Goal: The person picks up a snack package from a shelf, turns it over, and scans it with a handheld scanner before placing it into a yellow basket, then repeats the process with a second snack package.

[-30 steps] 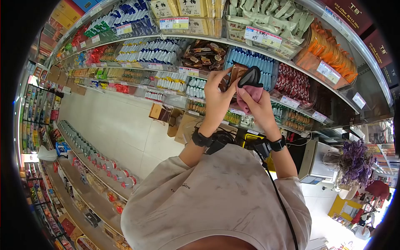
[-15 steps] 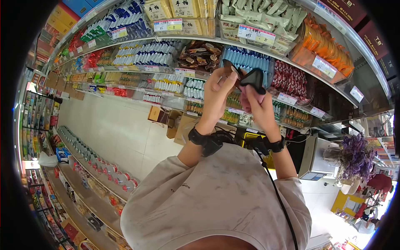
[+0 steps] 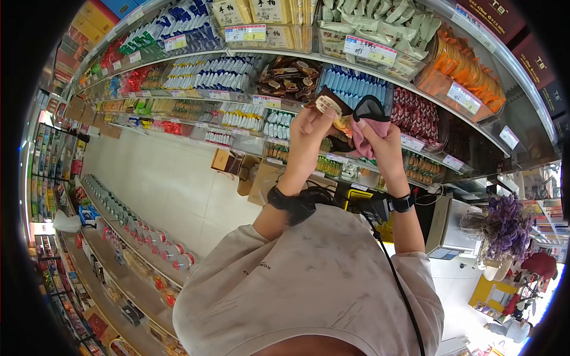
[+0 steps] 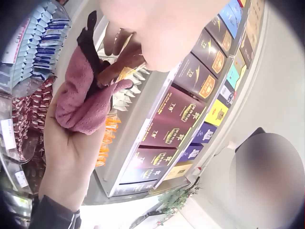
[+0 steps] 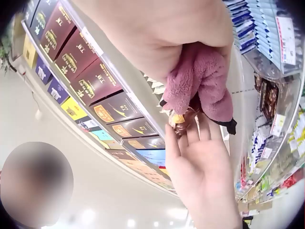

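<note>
My left hand (image 3: pixel 307 137) pinches a brown wrapped snack packet (image 3: pixel 328 105) in front of the shelves, its pale printed label facing up in the head view. To its right, my right hand (image 3: pixel 385 147) grips a pink cloth with dark edging (image 3: pixel 361 135), bunched between thumb and fingers. The cloth (image 5: pixel 215 83) overlaps the packet (image 5: pixel 183 125) in the right wrist view, hiding part of the wrapper. Seen from the left wrist, folds of the cloth (image 4: pixel 78 93) lie right beside the brown wrapper (image 4: pixel 118 67).
Clear bins of light-blue packets (image 3: pixel 354 83), brown-wrapped snacks (image 3: pixel 289 77) and dark-red packets (image 3: pixel 415 113) line the shelves ahead. Cardboard boxes (image 3: pixel 261 183) stand below. Dried purple flowers (image 3: pixel 504 228) are at right, and a low shelf with jars (image 3: pixel 155 236) runs along the left.
The packet has been turned so its printed label shows. My right hand and the cloth have moved slightly right, and the cloth's dark edge has spread beside the packet.
</note>
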A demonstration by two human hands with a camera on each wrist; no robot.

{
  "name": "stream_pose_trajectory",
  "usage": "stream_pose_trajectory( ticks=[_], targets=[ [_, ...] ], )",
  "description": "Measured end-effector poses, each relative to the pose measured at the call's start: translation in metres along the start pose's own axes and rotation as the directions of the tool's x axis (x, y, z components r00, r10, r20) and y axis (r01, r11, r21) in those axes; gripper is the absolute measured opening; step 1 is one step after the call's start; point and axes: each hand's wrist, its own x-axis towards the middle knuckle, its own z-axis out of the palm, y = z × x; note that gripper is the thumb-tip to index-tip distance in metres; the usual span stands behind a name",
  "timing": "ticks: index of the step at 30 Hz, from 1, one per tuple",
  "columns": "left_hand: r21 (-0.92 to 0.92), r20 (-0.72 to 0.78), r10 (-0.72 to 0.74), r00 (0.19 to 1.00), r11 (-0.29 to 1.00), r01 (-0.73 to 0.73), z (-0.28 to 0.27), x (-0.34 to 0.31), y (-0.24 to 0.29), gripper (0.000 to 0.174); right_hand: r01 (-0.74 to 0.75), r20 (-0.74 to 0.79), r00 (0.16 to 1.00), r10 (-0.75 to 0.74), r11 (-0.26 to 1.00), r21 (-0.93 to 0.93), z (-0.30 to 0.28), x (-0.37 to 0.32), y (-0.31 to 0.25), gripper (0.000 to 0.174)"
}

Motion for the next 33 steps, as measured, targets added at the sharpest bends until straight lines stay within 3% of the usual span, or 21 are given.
stream_pose_trajectory(
  ticks=[2, 5, 11, 17, 20, 23, 24, 26, 27, 28, 30, 31, 33],
  targets=[
    [-0.152, 0.021, -0.093, 0.995, 0.984, 0.095, -0.005, 0.0, 0.003, 0.027, 0.036, 0.007, 0.999, -0.036, 0.999, -0.024, 0.001, -0.004, -0.002, 0.023],
    [-0.158, 0.042, -0.107, 0.993, 0.981, 0.112, -0.01, -0.002, 0.007, 0.027, 0.075, 0.05, 0.996, -0.073, 0.996, -0.039, -0.002, -0.002, 0.0, 0.021],
    [0.009, -0.082, 0.04, 0.996, 0.999, -0.039, -0.007, -0.009, 0.003, 0.032, 0.078, -0.047, 0.996, -0.08, 0.996, -0.036, 0.004, 0.001, 0.006, 0.02],
    [0.149, -0.029, 0.122, 0.992, 0.982, -0.117, -0.024, -0.014, -0.003, 0.04, 0.161, -0.009, 0.984, -0.175, 0.92, -0.358, 0.013, -0.005, 0.002, 0.02],
    [0.07, -0.051, 0.087, 0.995, 0.994, -0.084, -0.027, -0.018, -0.001, 0.04, 0.21, -0.062, 0.964, -0.259, 0.883, -0.42, 0.006, -0.002, 0.009, 0.023],
    [0.115, -0.076, 0.132, 0.988, 0.986, -0.123, -0.037, -0.019, -0.002, 0.042, 0.196, -0.283, 0.919, -0.275, 0.94, -0.279, 0.008, 0.003, -0.003, 0.025],
    [0.125, -0.066, 0.12, 0.99, 0.986, -0.112, -0.038, -0.021, 0.001, 0.044, 0.218, -0.237, 0.929, -0.285, 0.936, -0.275, 0.01, 0.0, -0.015, 0.029],
    [0.14, -0.041, 0.094, 0.995, 0.986, -0.088, -0.034, -0.026, 0.013, 0.048, 0.145, -0.126, 0.977, -0.17, 0.971, -0.192, 0.03, -0.008, -0.025, 0.03],
    [0.144, -0.024, 0.117, 0.993, 0.983, -0.112, -0.031, -0.028, 0.015, 0.05, 0.102, -0.072, 0.991, -0.114, 0.983, -0.154, 0.041, -0.013, -0.029, 0.031],
    [0.146, -0.006, 0.139, 0.99, 0.98, -0.137, -0.026, -0.03, 0.014, 0.051, -0.01, 0.034, 0.999, 0.018, 0.97, -0.242, 0.049, -0.016, -0.033, 0.033],
    [0.129, -0.04, 0.217, 0.975, 0.969, -0.211, -0.021, -0.03, 0.008, 0.052, -0.052, 0.098, 0.993, 0.07, 0.983, -0.175, 0.062, -0.021, -0.014, 0.031],
    [0.11, -0.055, 0.165, 0.985, 0.981, -0.158, -0.025, -0.031, 0.008, 0.05, -0.046, 0.157, 0.986, 0.06, 0.995, -0.093, 0.064, -0.019, -0.006, 0.03],
    [0.071, -0.092, 0.065, 0.994, 0.996, -0.059, -0.035, -0.032, 0.01, 0.046, -0.113, 0.179, 0.974, 0.142, 0.98, -0.164, 0.06, -0.021, -0.006, 0.028]
  ],
)
